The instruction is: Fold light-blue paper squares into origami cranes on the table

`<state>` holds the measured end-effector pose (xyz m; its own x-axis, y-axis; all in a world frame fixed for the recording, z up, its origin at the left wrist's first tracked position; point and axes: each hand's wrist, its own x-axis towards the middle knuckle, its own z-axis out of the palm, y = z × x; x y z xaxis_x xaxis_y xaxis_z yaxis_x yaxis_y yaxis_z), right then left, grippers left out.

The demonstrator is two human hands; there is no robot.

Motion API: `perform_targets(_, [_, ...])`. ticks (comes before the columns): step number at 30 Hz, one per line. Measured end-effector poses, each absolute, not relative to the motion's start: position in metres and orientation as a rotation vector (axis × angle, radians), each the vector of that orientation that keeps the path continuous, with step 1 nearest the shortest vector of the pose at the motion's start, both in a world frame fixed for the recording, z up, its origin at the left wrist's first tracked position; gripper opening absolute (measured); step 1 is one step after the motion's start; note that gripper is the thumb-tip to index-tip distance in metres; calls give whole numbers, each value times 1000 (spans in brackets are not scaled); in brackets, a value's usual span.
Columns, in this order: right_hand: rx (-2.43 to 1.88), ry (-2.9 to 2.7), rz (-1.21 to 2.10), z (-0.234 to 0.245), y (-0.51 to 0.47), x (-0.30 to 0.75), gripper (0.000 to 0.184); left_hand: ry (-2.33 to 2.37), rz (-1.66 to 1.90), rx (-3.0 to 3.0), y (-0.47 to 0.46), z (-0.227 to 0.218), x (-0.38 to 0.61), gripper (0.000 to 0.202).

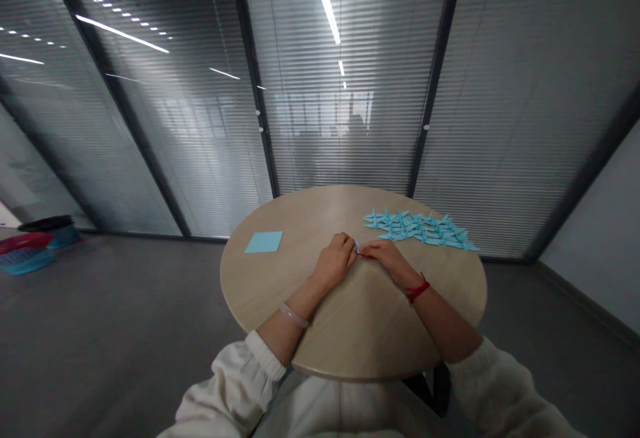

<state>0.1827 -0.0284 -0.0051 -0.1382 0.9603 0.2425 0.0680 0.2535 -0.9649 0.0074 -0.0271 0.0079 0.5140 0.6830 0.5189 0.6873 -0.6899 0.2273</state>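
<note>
My left hand (334, 257) and my right hand (393, 259) meet above the middle of the round table, fingers closed around a small piece of folded blue paper (357, 247). Mostly hidden by the fingers, the paper shows only a sliver. A thin red spot shows at my right fingertips; what it is I cannot make out. Beyond my right hand lie several folded blue paper cranes (420, 227), set close together in rows. Off to the left of my left hand, a flat square sheet of blue paper (264, 242) rests on the tabletop.
The round wooden table (345, 351) stands right in front of me. Behind it rises a glass partition with blinds (350, 158) and dark frames. On the floor at far left are a red and blue basket (27, 255) and a dark-rimmed bin (53, 228).
</note>
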Motion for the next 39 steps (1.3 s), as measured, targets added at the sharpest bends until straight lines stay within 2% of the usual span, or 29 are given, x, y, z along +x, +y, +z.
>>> perform_targets(6, [-855, -1303, 1271, -5, -31, 183, 19, -1186, -1239, -2784, -21, 4, 6, 28])
perform_targets(12, [-814, -1163, 1415, 1, -36, 183, 20, -1162, -1817, -2862, -15, 4, 7, 33])
perform_targets(18, [-825, -1103, 1402, 2, -35, 184, 22, -1407, -2399, -2906, -4, 1, 11, 45])
perform_targets(22, [-840, -1152, 1337, -1, -32, 185, 25, -1485, -2644, -2852, -2, 2, 11, 49])
perform_targets(28, [-898, -1223, 1230, -3, -29, 182, 31, -1586, -2672, -2870, -2, 1, 10, 49])
perform_targets(34, [-974, -1342, 1179, -2, -29, 179, 33, -1505, -2251, -2929, -2, -7, 14, 43])
perform_targets(39, [-1002, -1397, 1127, -4, -29, 179, 32, -1539, -2162, -2798, -6, -4, 13, 34])
